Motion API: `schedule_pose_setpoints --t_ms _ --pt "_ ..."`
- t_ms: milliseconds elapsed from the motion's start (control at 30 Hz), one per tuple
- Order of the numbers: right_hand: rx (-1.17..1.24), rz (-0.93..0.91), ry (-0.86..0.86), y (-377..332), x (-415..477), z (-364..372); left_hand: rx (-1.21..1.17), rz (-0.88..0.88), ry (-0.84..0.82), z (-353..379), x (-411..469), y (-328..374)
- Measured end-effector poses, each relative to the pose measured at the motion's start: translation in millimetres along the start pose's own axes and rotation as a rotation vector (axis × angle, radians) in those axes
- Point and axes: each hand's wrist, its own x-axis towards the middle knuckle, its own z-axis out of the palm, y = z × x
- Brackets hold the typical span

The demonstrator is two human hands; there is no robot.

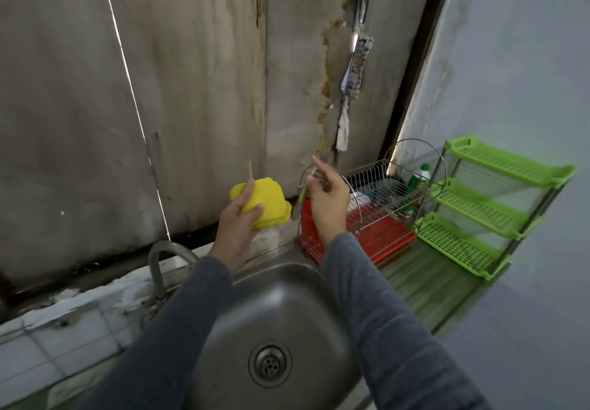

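My left hand (238, 218) grips a yellow sponge (269, 202), raised above the back rim of the steel sink (297, 285). A thin pale sliver (250, 170) sticks up just above that hand; what it is cannot be told. My right hand (327, 199) is raised beside it, index finger pointing up, thumb and other fingers pinching a small thin utensil (299, 203) whose blurred greenish end hangs down. The two hands are apart, about a hand's width. Both arms wear grey sleeves.
A curved tap (159, 259) stands at the sink's left. To the right are a wire dish rack (383, 186) on a red tray (388, 237), a green bottle (419, 176) and a green three-tier plastic shelf (479, 218). The stained wall is close behind.
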Motion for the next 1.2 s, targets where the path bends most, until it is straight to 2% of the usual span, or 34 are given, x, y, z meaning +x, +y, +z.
schedule_pose_setpoints --t_ms 267,500,700,933,1200 --pt "-0.121 0.027 0.069 21 30 26 0.004 -0.005 0.08 10 24 -6" --pt "-0.164 0.043 0.063 40 50 4 0.005 -0.028 0.086 13 34 -21" --pt "-0.197 0.062 0.012 50 48 -11 0.016 -0.062 0.093 17 38 -37" --pt "-0.262 0.194 -0.09 66 37 -17 0.055 -0.102 0.108 23 39 -53" --pt "-0.527 0.226 -0.256 66 21 -33 0.098 -0.122 0.127 17 23 -75"
